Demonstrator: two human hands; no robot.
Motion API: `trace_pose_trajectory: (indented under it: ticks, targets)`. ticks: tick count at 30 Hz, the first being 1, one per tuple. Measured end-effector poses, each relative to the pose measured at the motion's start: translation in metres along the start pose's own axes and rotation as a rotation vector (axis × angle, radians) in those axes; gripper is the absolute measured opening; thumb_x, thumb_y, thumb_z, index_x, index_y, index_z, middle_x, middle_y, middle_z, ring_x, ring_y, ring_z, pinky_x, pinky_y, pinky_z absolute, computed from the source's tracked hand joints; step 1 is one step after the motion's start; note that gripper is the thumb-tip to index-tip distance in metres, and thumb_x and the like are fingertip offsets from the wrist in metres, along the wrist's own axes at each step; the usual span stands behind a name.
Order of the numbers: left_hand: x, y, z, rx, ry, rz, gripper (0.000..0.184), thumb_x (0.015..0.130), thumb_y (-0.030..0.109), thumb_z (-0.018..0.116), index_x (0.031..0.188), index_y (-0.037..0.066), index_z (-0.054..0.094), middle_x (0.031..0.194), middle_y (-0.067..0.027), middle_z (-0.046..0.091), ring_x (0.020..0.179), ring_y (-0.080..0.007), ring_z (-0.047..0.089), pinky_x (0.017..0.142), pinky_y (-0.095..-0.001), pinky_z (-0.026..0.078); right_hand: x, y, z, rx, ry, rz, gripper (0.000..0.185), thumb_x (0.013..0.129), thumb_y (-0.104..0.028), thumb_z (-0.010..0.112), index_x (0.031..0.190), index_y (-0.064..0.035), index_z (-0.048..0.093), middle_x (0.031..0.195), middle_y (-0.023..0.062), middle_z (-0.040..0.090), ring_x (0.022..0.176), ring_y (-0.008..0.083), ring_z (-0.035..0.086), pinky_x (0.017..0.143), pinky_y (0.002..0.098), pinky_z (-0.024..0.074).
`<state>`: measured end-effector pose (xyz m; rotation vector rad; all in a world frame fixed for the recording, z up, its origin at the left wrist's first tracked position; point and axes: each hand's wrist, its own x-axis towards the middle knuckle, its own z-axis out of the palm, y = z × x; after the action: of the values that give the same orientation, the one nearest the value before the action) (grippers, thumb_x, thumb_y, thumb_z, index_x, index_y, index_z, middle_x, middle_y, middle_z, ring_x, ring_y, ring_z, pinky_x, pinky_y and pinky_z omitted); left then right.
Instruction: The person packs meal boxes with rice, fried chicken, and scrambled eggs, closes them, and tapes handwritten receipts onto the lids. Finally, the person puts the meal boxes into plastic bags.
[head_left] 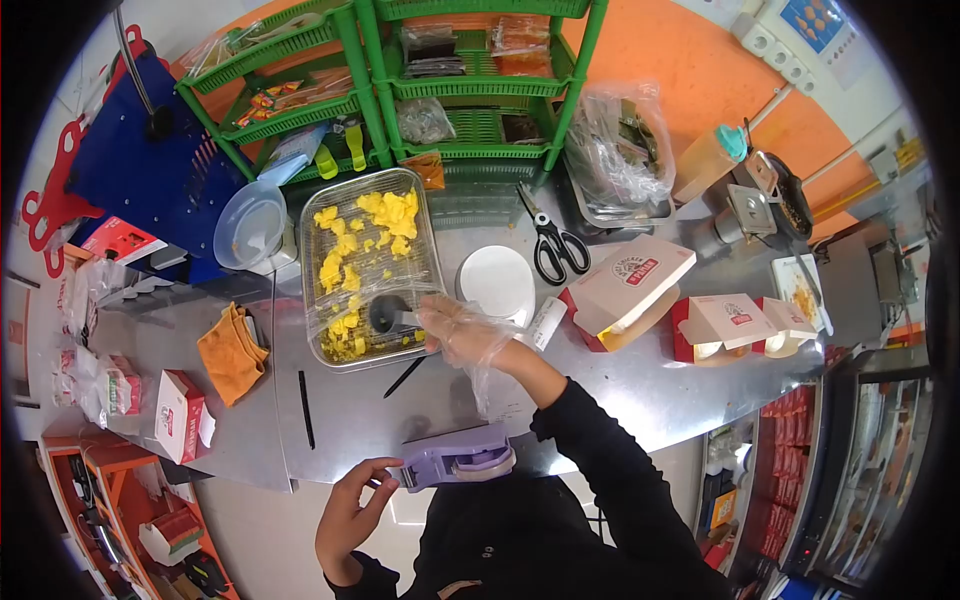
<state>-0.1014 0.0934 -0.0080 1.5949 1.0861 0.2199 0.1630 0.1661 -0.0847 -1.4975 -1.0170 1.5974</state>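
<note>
Across a steel counter (360, 430), the gloved right hand (465, 335) grips a dark tool (385, 313) over a tray (427, 230) of yellow food (388, 210); the left hand (357, 510) touches a purple tape dispenser (455, 460) at the near edge, whether gripping I cannot tell.

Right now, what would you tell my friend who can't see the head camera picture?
A person's right hand, in a clear plastic glove, holds a dark round-headed utensil over a metal tray of yellow food pieces, while the left hand touches a purple tape dispenser nearer the body. Black-handled scissors and printed cardboard boxes sit to the right.
</note>
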Motion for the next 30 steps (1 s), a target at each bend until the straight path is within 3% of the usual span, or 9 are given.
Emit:
trace_pose_trajectory:
  ticks: [3,5,10,13,15,17,21,27,30]
  targets:
    - [0.004,0.004,-0.002,-0.007,0.043,0.064,0.021,0.086,0.003,0.056,0.107,0.000,0.060,0.080,-0.0048,0.059,0.075,-0.0123,0.054,0.075,-0.0258,0.044,-0.048,-0.023,-0.021,-0.675,0.197,-0.272,0.052,0.096,-0.037,0.042,0.133,-0.0008,0.042,0.104,0.0158,0.062,0.092,0.0267,0.060,0.082,0.0328,0.0466]
    - [0.006,0.004,-0.001,-0.027,0.090,0.100,0.021,0.086,0.003,0.056,0.107,0.000,0.060,0.078,-0.0050,0.058,0.075,-0.0125,0.054,0.075,-0.0261,0.044,-0.094,-0.035,-0.052,-0.684,0.100,-0.237,0.055,0.094,-0.040,0.046,0.132,-0.0007,0.042,0.119,0.0219,0.056,0.108,0.0296,0.057,0.090,0.0333,0.0441]
    - [0.018,0.011,0.001,0.012,0.233,0.203,0.020,0.087,0.004,0.055,0.105,0.001,0.060,0.076,-0.0050,0.056,0.075,-0.0131,0.054,0.075,-0.0262,0.043,-0.184,-0.085,-0.149,-0.445,0.238,-0.228,0.036,0.092,-0.023,0.054,0.118,0.0010,0.054,0.105,0.0155,0.063,0.095,0.0250,0.061,0.086,0.0361,0.0467]
    - [0.022,0.020,0.014,-0.059,0.439,0.201,0.017,0.084,0.001,0.055,0.100,0.000,0.061,0.076,-0.0067,0.057,0.073,-0.0147,0.055,0.072,-0.0262,0.043,-0.158,-0.081,-0.259,-0.389,0.373,-0.168,0.033,0.090,-0.026,0.051,0.112,-0.0037,0.059,0.101,0.0133,0.063,0.090,0.0197,0.062,0.082,0.0316,0.0482]
    - [0.018,0.024,0.024,-0.075,0.508,0.197,0.016,0.087,0.004,0.053,0.102,-0.001,0.059,0.077,-0.0060,0.056,0.075,-0.0147,0.055,0.073,-0.0264,0.043,-0.114,-0.109,-0.302,-1.063,0.597,0.190,0.034,0.087,-0.027,0.051,0.111,-0.0050,0.058,0.098,0.0180,0.064,0.085,0.0233,0.064,0.079,0.0358,0.0500]
    - [0.009,0.024,0.034,-0.061,0.572,0.169,0.018,0.092,0.009,0.050,0.105,-0.002,0.057,0.079,-0.0036,0.053,0.078,-0.0133,0.054,0.075,-0.0262,0.042,-0.052,-0.078,-0.378,-1.343,0.613,-0.016,0.036,0.085,-0.027,0.050,0.116,-0.0096,0.056,0.099,0.0214,0.063,0.088,0.0302,0.065,0.081,0.0399,0.0490]
    - [-0.022,0.036,0.071,-0.038,0.791,0.043,0.020,0.094,0.012,0.047,0.106,-0.002,0.056,0.081,-0.0037,0.053,0.079,-0.0117,0.051,0.078,-0.0255,0.040,0.013,-0.060,-0.407,-1.326,0.873,0.018,0.039,0.082,-0.022,0.046,0.120,-0.0221,0.055,0.111,0.0204,0.060,0.099,0.0368,0.060,0.084,0.0453,0.0465]
    - [-0.066,0.048,0.159,0.000,1.049,-0.137,0.021,0.096,0.015,0.047,0.103,-0.002,0.056,0.076,-0.0030,0.052,0.077,-0.0115,0.051,0.078,-0.0255,0.039,0.063,-0.036,-0.482,-1.252,0.788,0.088,0.038,0.083,-0.022,0.047,0.120,-0.0236,0.057,0.113,0.0209,0.059,0.108,0.0334,0.057,0.088,0.0440,0.0458]
    - [-0.069,0.061,0.197,-0.062,1.075,-0.169,0.021,0.096,0.016,0.047,0.102,-0.002,0.057,0.078,-0.0036,0.053,0.077,-0.0116,0.052,0.078,-0.0250,0.040,0.078,-0.024,-0.517,-1.378,0.786,-0.142,0.030,0.082,-0.022,0.048,0.099,-0.0060,0.067,0.099,0.0217,0.064,0.096,0.0381,0.061,0.081,0.0420,0.0488]
